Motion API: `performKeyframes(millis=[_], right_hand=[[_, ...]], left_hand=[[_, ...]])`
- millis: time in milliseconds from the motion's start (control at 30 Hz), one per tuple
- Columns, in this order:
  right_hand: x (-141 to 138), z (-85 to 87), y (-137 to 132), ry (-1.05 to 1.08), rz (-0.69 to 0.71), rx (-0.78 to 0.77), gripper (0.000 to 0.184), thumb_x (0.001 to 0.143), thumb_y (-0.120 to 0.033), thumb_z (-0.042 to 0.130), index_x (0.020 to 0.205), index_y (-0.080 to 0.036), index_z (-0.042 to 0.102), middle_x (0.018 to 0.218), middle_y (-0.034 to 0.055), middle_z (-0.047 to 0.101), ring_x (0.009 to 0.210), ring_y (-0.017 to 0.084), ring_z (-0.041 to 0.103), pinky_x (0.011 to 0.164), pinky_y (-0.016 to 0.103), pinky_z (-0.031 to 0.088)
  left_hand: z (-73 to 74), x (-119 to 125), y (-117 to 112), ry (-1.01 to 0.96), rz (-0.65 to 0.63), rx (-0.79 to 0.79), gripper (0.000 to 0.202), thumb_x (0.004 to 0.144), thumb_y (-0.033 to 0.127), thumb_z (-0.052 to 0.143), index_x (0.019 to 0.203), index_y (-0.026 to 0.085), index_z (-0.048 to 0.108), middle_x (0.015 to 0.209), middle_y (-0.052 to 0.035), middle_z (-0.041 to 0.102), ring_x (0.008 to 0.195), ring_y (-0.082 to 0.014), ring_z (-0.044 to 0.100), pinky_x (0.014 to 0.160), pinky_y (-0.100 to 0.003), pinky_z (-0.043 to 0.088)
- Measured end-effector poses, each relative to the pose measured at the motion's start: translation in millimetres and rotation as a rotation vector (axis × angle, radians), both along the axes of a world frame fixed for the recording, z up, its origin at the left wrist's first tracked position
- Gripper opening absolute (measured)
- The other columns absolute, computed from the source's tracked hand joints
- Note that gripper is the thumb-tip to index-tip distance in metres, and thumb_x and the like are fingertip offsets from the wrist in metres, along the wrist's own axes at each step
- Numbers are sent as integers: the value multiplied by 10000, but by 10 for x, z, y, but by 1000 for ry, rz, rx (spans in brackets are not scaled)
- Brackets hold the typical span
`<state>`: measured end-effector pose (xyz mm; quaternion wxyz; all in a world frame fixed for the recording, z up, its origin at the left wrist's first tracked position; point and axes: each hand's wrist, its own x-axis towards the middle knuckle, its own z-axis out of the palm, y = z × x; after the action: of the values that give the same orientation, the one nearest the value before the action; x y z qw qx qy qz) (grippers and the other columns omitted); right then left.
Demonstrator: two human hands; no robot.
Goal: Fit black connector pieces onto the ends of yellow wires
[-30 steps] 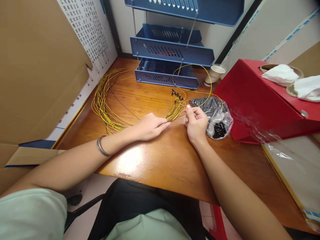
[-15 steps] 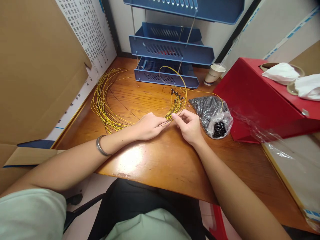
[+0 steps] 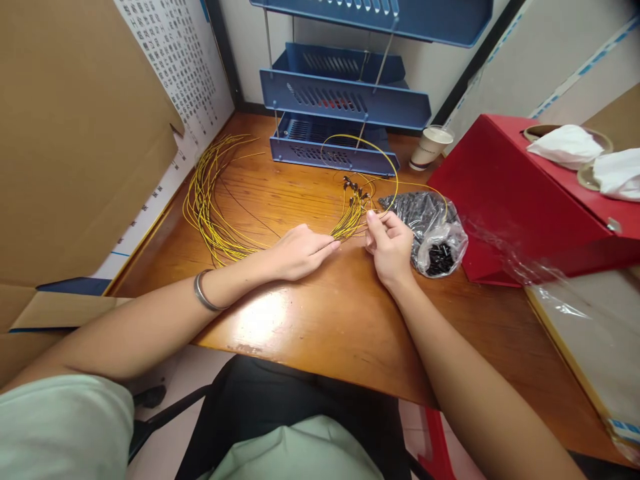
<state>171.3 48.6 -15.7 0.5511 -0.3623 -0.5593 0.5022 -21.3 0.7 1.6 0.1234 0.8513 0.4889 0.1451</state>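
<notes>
A bundle of thin yellow and black wires (image 3: 203, 200) curves across the wooden table from the left. My left hand (image 3: 306, 252) is closed around the bundle, with thumb and forefinger along it. Beyond that hand the wire ends fan out, tipped with small black connectors (image 3: 356, 191). My right hand (image 3: 391, 248) pinches a yellow wire (image 3: 395, 175) that rises in a loop above the connectors; the exact spot of the pinch is partly hidden by the fingers. Right beside this hand lies a clear plastic bag (image 3: 425, 230) filled with small black pieces.
Blue stacked trays (image 3: 345, 100) stand at the back, with a paper cup (image 3: 431, 148) to their right. A red box (image 3: 500, 193) holding tape rolls and white tissue is on the right. Cardboard (image 3: 75, 133) borders the left side. The table's front edge runs before my lap.
My right hand has moved right, away from my left hand, and the yellow loop has widened to the right with it. My left hand has stayed in place on the bundle.
</notes>
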Motion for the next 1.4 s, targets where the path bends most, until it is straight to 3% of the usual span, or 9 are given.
performKeyframes(millis=[233, 367, 467, 567, 700, 833, 967, 1200, 1400], right_hand=[[-5, 9, -12, 36, 0, 11, 429, 811, -548, 779, 681, -221, 533, 498, -76, 457, 445, 70, 356, 456, 243, 270], [-5, 12, -11, 62, -1, 4, 413, 806, -526, 789, 676, -214, 551, 494, -74, 471, 443, 66, 357, 456, 241, 269], [-7, 10, -11, 62, -1, -9, 417, 794, -533, 793, 676, -210, 557, 493, -73, 472, 445, 64, 360, 454, 235, 264], [-12, 4, -6, 40, -11, -16, 436, 779, -561, 794, 676, -211, 556, 490, -74, 459, 449, 67, 364, 447, 232, 257], [-22, -1, -5, 10, -1, 0, 468, 764, -596, 795, 667, -215, 541, 495, -69, 462, 452, 71, 371, 444, 233, 262], [-21, 3, -18, 6, -1, 20, 489, 748, -607, 803, 645, -215, 528, 493, -67, 466, 447, 69, 361, 447, 237, 262], [-12, 2, -23, -8, -12, 24, 476, 764, -600, 786, 652, -219, 525, 494, -68, 460, 451, 74, 360, 448, 240, 259], [-14, -6, -5, 10, -31, 15, 461, 769, -573, 779, 645, -222, 508, 482, -72, 449, 443, 72, 344, 449, 241, 250], [-11, 1, -20, 23, -30, 17, 453, 767, -558, 786, 635, -221, 514, 483, -69, 464, 437, 71, 343, 449, 247, 252]], left_hand=[[114, -55, -24, -86, -88, -94, 498, 915, 660, 584, 802, 181, 668, 715, -6, 670, 636, -137, 557, 724, -299, 381], [340, -231, -20, -161, -194, -217, 579, 762, 689, 747, 1120, 235, 731, 1105, -52, 713, 920, -188, 628, 813, -278, 433], [523, -431, -49, -197, -153, -337, 710, 795, 586, 761, 1402, 260, 593, 1282, -65, 663, 868, -159, 612, 751, -250, 456], [594, -646, -116, -80, -37, -303, 470, 907, 431, 630, 1337, 244, 641, 1297, -61, 666, 967, -181, 639, 864, -274, 480], [479, -869, -182, 107, 178, -199, 395, 918, 355, 536, 1267, 231, 674, 1257, -54, 697, 1124, -221, 647, 987, -315, 467], [353, -971, -146, 183, 288, -216, 306, 887, 430, 554, 1026, 217, 725, 1034, -44, 737, 928, -207, 674, 815, -299, 478], [359, -989, -100, 212, 288, -244, 302, 898, 443, 519, 914, 210, 710, 950, -49, 732, 845, -200, 654, 722, -289, 438], [456, -977, -185, 231, 392, -144, 363, 899, 480, 521, 1029, 198, 709, 1079, -73, 746, 941, -230, 680, 778, -309, 464], [474, -1070, -216, 212, 378, -293, 325, 831, 413, 548, 964, 214, 767, 953, -32, 783, 827, -198, 699, 724, -273, 480]])
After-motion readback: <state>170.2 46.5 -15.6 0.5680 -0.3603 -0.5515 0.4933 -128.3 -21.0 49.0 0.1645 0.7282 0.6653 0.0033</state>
